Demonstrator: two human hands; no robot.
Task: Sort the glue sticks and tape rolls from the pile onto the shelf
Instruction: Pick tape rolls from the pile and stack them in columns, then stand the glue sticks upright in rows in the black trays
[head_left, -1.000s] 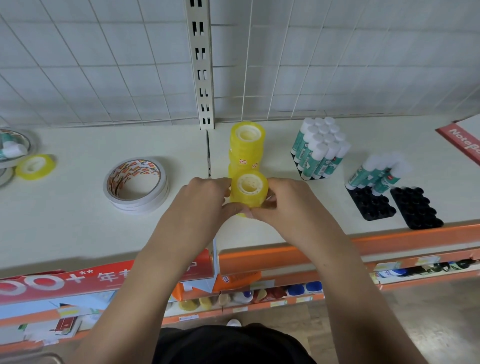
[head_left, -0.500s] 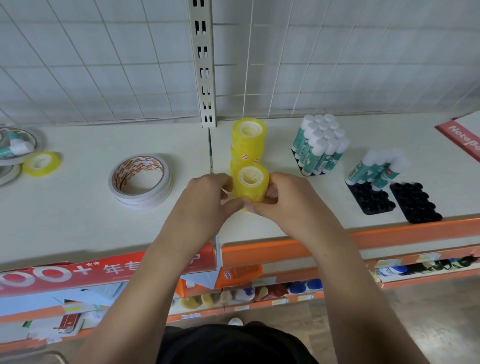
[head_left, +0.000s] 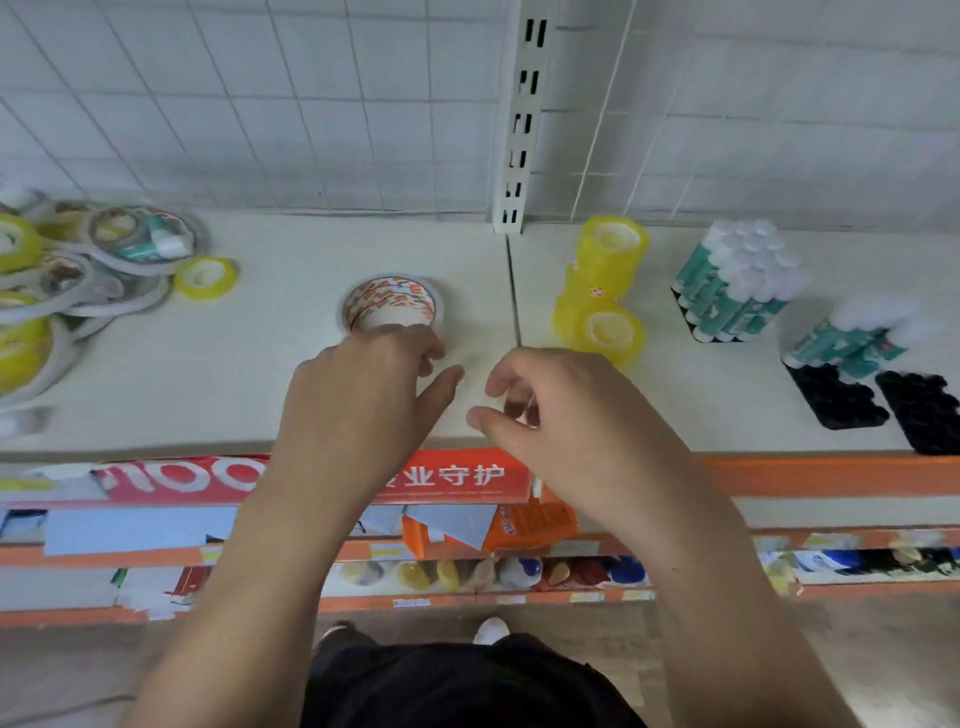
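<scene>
Gleaming translucent yellow tape rolls (head_left: 597, 291)

A single wide-angle camera sat on the person's head, so there was no second view to overlap with. It faced forward and steeply down onto the shelf (head_left: 234, 374) from close by. The slotted post (head_left: 521, 119) stood just right of centre at the top. The wire grid (head_left: 260, 104) bowed away on both sides of the post. Below the post, the arms (head_left: 244, 597) reached up from the bottom edge, and the lower shelves (head_left: 779, 561) and floor (head_left: 883, 649) were in view.
</scene>
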